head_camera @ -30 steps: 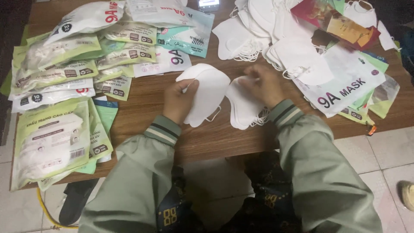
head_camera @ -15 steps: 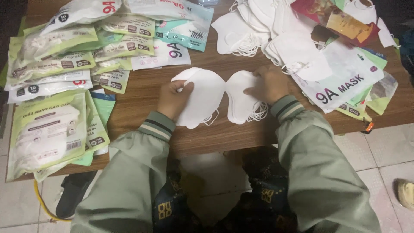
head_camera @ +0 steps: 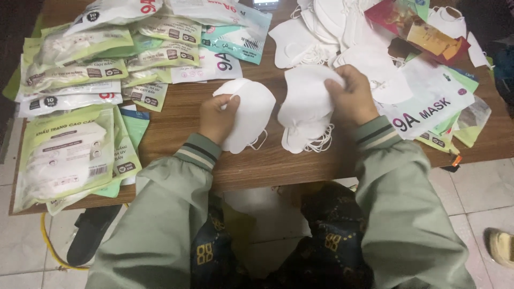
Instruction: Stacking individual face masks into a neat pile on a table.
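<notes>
Masks sorted at a wooden table

Table (head_camera: 176, 123) carries filled packets (head_camera: 64, 155) at its left end and loose masks (head_camera: 342, 27) at its far edge, so bagging looks partly done. Right hand (head_camera: 350, 99) clutches a small stack (head_camera: 305, 112); left hand (head_camera: 217, 118) pinches one mask (head_camera: 249, 115), both near the table's middle.

Two hands, left (head_camera: 217, 118) and right (head_camera: 350, 99), are holding two white mask stacks (head_camera: 249, 112) (head_camera: 305, 107); one wooden table (head_camera: 273, 160) is standing.

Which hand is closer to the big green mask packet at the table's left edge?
Left. The left hand, holding a white mask, is nearer the green packet; the right hand is farther right.
</notes>
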